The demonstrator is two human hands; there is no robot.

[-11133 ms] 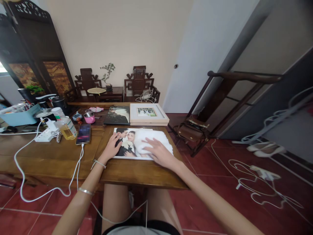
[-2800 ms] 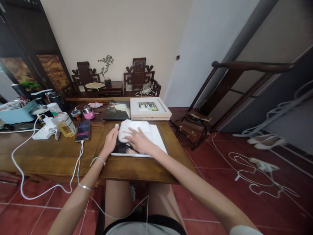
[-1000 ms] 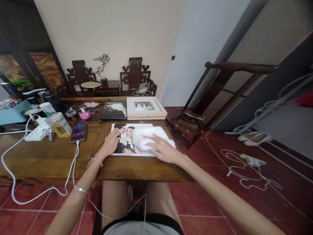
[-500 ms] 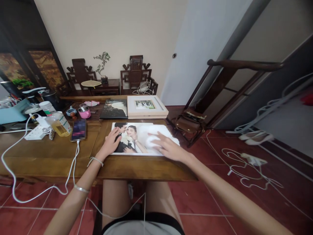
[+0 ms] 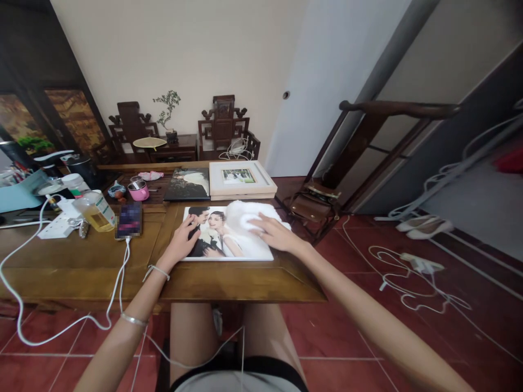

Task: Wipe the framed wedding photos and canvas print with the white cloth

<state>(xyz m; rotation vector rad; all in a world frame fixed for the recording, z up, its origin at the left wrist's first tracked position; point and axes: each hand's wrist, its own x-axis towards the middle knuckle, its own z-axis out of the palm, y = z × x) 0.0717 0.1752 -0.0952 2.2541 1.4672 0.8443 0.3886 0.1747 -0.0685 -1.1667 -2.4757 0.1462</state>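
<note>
A photo panel (image 5: 212, 251) with a picture of a couple lies flat on the wooden table, close to its front edge. My left hand (image 5: 183, 239) rests on the panel's left side, its fingers stretched and apart. Over the panel's right part spreads a fluffy white cloth (image 5: 265, 211), which hangs past the right edge. My right hand (image 5: 280, 234) presses down on this cloth, with the fingers bent into it; the fingertips are partly lost in the white.
Behind the panel lie a dark photo panel (image 5: 188, 184) and white picture frames (image 5: 265, 177). A phone (image 5: 128, 220) on a cable, a bottle of yellow liquid (image 5: 96, 211), a power strip (image 5: 57, 226) and a pink cup (image 5: 138, 190) stand left. A wooden chair (image 5: 347, 147) stands right.
My right hand and the white cloth have shifted left and slightly away from me across the panel, uncovering its lower right corner. My left hand stays on the panel's left side.
</note>
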